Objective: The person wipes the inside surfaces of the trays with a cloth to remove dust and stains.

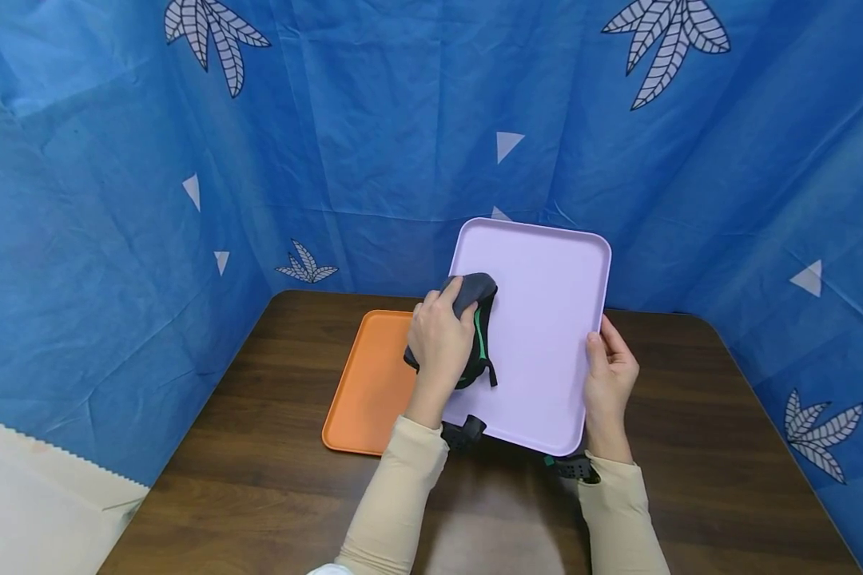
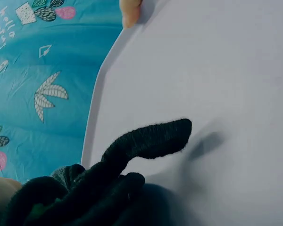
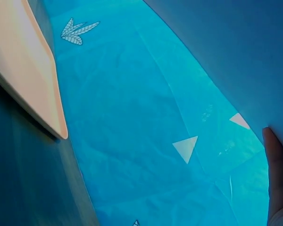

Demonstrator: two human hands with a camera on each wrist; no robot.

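The purple tray (image 1: 539, 335) stands tilted up off the bench (image 1: 259, 447), long axis away from the person, right hand (image 1: 610, 369) gripping its right edge, while the left hand (image 1: 440, 339) presses a bunched dark cloth (image 1: 479, 319) against its left face, apparently curled round it.

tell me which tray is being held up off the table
The lilac tray: the right hand grips its edge and tilts it up, while the orange tray lies flat.
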